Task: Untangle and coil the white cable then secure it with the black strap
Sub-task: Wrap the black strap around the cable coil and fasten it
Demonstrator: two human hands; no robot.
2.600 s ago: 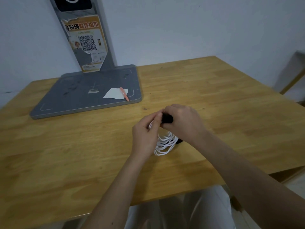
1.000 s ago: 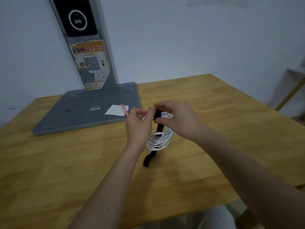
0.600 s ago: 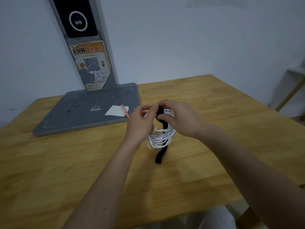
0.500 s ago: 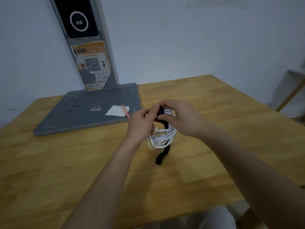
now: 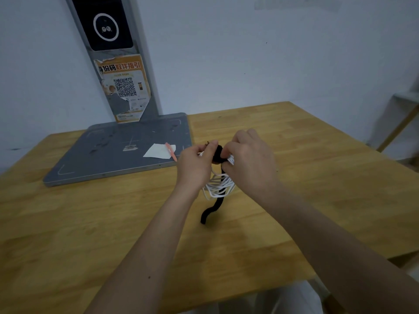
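The white cable [image 5: 218,185] hangs as a coil of several loops between my two hands, just above the wooden table [image 5: 317,177]. The black strap [image 5: 218,152] is wrapped over the top of the coil, and its free tail [image 5: 209,211] dangles down to the tabletop in a curve. My left hand [image 5: 196,163] pinches the top of the coil and the strap from the left. My right hand [image 5: 248,159] grips the strap and coil from the right with curled fingers. The upper part of the coil is hidden behind my fingers.
A grey metal stand base [image 5: 118,148] lies at the back left with a white paper slip [image 5: 159,150] and an orange pen [image 5: 170,151] on it. Its upright post [image 5: 113,57] carries a black panel and a QR-code poster. The table's front edge runs near my arms.
Both hands lifted the coil off the table and closer to the stand. The strap's tail now hangs free and has swung from left to a curled position under the coil.
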